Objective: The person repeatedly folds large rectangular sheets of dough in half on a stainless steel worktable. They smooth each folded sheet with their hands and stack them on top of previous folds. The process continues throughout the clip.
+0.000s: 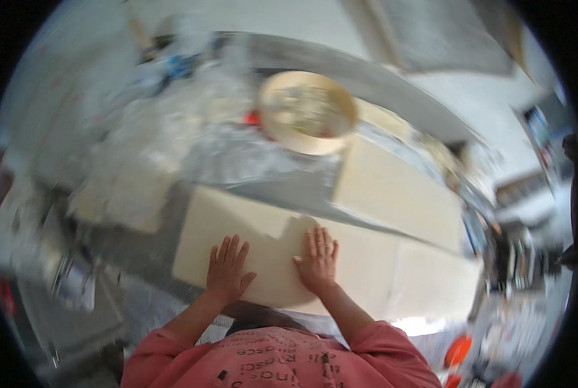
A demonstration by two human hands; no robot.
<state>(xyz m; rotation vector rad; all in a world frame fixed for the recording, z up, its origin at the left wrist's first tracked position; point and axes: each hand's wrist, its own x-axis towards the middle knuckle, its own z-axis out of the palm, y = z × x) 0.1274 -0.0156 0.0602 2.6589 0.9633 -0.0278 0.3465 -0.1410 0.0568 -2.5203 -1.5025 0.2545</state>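
Note:
A long cream-coloured sheet (264,252) of smooth material lies flat before me on a grey table. My left hand (228,271) rests palm down near the sheet's left end, fingers spread. Further right, my right hand (318,264) is also flat on it, fingers apart and pointing away from me. Neither hand grips anything. A pale seam or edge crosses the sheet to the right of my right hand. Behind it lies another cream sheet (400,194). Beyond the hands stands a round cream tub (269,131) with pale pieces inside.
Crumpled clear plastic (235,155) and pale sheets (128,184) spread over the back left. A blurred blue item (177,67) lies at the far left. An orange-red object (457,351) is low at the right. A grey wall or ledge (390,87) curves behind the tub.

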